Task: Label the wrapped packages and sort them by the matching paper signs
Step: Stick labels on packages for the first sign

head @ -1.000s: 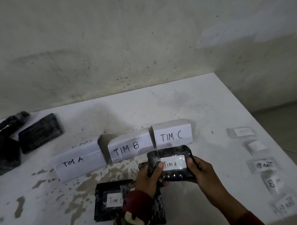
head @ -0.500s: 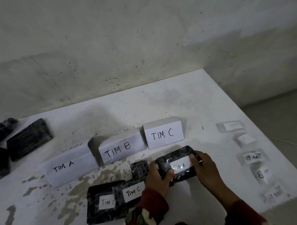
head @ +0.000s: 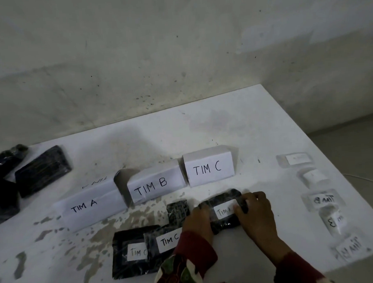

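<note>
On the white table (head: 255, 125), in front of the folded paper sign that says TIM C (head: 208, 168), lies a black wrapped package with a white TIM A label (head: 224, 211). The left hand (head: 196, 219) holds its left end. The right hand (head: 256, 213) presses its fingers on the right end of the label. I think the label is being stuck down, so this package is not sorted yet. It belongs by the paper sign TIM A (head: 86, 206). Two black packages marked TIM C (head: 143, 250) lie near the front. More black unlabelled packages (head: 41, 169) wait at the far left. Loose taped labels (head: 324, 199) wait on the right.
</note>
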`<state>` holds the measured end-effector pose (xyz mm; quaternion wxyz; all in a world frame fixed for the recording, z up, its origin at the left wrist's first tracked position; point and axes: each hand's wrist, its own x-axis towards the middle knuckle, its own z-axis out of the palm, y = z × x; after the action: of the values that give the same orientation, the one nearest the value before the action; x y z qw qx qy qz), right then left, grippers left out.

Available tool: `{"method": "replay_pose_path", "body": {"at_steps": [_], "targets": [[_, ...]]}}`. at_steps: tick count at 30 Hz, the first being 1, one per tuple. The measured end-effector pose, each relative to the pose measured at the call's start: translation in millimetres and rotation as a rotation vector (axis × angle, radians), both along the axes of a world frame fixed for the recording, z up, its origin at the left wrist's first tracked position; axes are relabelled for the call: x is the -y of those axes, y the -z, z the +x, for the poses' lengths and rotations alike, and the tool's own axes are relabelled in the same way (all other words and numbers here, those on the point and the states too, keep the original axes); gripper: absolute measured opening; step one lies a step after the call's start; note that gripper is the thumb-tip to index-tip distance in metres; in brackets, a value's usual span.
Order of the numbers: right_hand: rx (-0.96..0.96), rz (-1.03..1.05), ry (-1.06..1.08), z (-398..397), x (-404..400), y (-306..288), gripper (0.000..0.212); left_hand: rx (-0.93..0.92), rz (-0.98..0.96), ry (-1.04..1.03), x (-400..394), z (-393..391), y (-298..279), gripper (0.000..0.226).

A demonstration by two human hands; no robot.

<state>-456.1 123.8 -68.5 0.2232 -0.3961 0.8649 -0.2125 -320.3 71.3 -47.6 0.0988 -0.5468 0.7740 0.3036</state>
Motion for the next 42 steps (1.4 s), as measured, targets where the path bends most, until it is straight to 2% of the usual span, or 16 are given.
{"method": "replay_pose_path", "body": {"at_steps": [3, 8, 11, 23, 29, 32, 35, 37, 42], "targets": [[0.023, -0.133, -0.005, 13, 9, -13, 0.029, -0.139, -0.082, -0.075, 5, 14, -10, 0.032], [0.089, -0.28, -0.147, 61, 36, -34, 0.024, -0.431, -0.293, -0.378, 20, 70, -32, 0.021], [0.153, -0.346, -0.26, 106, 56, -43, 0.022, -0.489, -0.374, -0.551, 34, 121, -43, 0.015], [0.223, -0.343, -0.624, 325, 104, -37, 0.017, -0.332, -0.408, -0.88, 66, 355, -19, 0.016], [0.159, -0.262, -0.761, 408, 118, -21, 0.022, -0.08, -0.523, -0.793, 80, 468, 4, 0.031], [0.149, -0.192, -0.804, 436, 125, -16, 0.025, 0.078, -0.462, -0.752, 91, 508, 12, 0.053], [0.178, -0.136, -0.793, 452, 130, -10, 0.024, 0.226, -0.282, -0.768, 103, 533, 19, 0.067], [0.183, -0.101, -0.779, 458, 133, -8, 0.023, 0.254, -0.202, -0.795, 109, 541, 22, 0.067], [0.181, -0.037, -0.756, 464, 141, -4, 0.024, 0.329, -0.238, -0.694, 115, 545, 27, 0.056]]}}
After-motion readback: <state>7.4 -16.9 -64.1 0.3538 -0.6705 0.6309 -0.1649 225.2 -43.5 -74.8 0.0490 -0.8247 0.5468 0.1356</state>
